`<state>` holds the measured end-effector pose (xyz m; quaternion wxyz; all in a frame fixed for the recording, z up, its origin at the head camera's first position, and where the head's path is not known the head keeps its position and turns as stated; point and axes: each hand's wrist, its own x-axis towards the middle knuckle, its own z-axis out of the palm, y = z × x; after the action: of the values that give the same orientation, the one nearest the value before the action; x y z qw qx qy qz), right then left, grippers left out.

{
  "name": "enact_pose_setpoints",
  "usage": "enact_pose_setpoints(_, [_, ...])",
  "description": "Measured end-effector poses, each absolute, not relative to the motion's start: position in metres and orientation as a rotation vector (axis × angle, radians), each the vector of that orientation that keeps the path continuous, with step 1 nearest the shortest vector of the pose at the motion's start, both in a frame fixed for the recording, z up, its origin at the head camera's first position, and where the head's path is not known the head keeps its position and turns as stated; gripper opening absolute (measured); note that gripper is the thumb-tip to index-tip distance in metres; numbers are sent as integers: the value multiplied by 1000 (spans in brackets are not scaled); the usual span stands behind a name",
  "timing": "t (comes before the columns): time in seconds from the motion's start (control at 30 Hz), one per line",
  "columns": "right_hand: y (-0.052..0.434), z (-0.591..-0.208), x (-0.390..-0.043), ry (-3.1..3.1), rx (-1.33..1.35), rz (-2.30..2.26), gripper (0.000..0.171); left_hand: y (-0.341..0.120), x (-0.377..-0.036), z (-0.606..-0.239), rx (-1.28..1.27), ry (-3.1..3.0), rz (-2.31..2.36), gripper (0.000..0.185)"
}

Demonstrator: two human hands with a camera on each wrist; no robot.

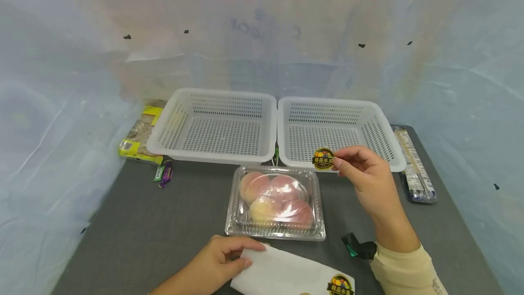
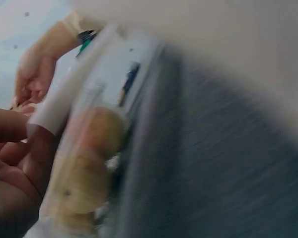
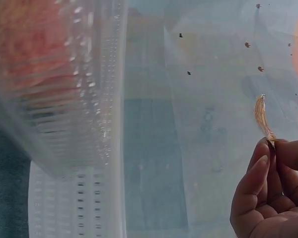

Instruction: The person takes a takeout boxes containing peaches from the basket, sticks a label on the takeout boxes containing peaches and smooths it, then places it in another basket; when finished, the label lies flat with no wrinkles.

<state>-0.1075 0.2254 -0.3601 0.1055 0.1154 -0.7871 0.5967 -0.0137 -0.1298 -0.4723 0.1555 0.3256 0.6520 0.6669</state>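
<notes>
Between thumb and fingertips my right hand (image 1: 372, 181) pinches a round black-and-gold fruit sticker (image 1: 323, 158), held up in front of the right basket. Its thin edge shows in the right wrist view, where the sticker (image 3: 260, 119) looks slightly curved. My left hand (image 1: 219, 261) grips the left end of a white backing sheet (image 1: 282, 272) near the front edge. Another such sticker (image 1: 340, 285) is on the sheet's right end. Just beyond the sheet sits a closed clear plastic box (image 1: 232, 224) with several peaches (image 1: 266, 208) inside. The left wrist view is blurred.
Two white slotted baskets (image 1: 221, 155) (image 1: 344, 102) stand side by side at the back. A yellow-edged bag (image 1: 141, 135) and small wrapped candies (image 1: 165, 174) lie left. At right are a long flat packet (image 1: 415, 167) and a black strap (image 1: 360, 248) by the right wrist.
</notes>
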Motion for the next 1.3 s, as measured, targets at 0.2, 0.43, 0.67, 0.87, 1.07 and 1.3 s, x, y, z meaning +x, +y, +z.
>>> enact_pose_setpoints(0.2, [226, -368, -112, -2392, 346, 1772, 15, -130, -6, -501, 1023, 1963, 1732, 44])
enact_pose_setpoints(0.43, [223, -374, -114, -2428, 356, 1792, 15, -150, -8, -495, 947, 2045, 1500, 36])
enact_pose_setpoints(0.67, [217, -380, -117, -2439, 391, 1840, 13, -167, -18, -459, 990, 2187, 1177, 28])
enact_pose_setpoints(0.87, [210, -384, -118, -2485, 395, 1835, 11, -159, -44, -421, 1021, 2322, 1332, 27])
enact_pose_setpoints(1.07, [198, -389, -118, -2526, 407, 1873, 11, -138, -77, -404, 931, 2528, 1558, 22])
enact_pose_setpoints(1.3, [184, -395, -116, -2530, 413, 1931, 10, -105, -108, -402, 779, 2515, 1663, 28])
